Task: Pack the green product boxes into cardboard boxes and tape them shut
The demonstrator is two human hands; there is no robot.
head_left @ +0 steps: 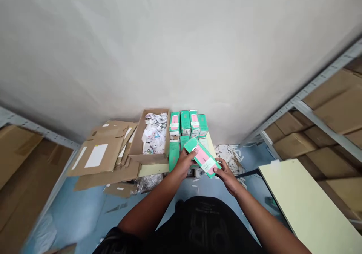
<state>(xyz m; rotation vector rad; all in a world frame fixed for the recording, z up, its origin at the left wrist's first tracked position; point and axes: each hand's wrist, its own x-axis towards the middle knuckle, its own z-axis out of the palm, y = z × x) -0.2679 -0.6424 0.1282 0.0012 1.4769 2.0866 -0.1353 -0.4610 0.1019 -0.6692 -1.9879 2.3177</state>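
Note:
A green box with a pink panel point(202, 157) is held slanted in front of me by both hands. My left hand point(185, 162) grips its upper left end with fingers curled round it. My right hand point(227, 176) holds its lower right end. Just behind the held box stand several matching green and pink boxes point(186, 123) in rows against the wall, on a pale board point(152, 169).
An open cardboard box point(138, 143) full of crumpled paper scraps point(155, 133) sits left of the green boxes. Flattened cardboard point(98, 156) lies further left. White paper strips point(230, 156) litter the blue floor. Metal shelving point(311, 110) with cartons flanks both sides; a pale board point(308, 205) lies on the right.

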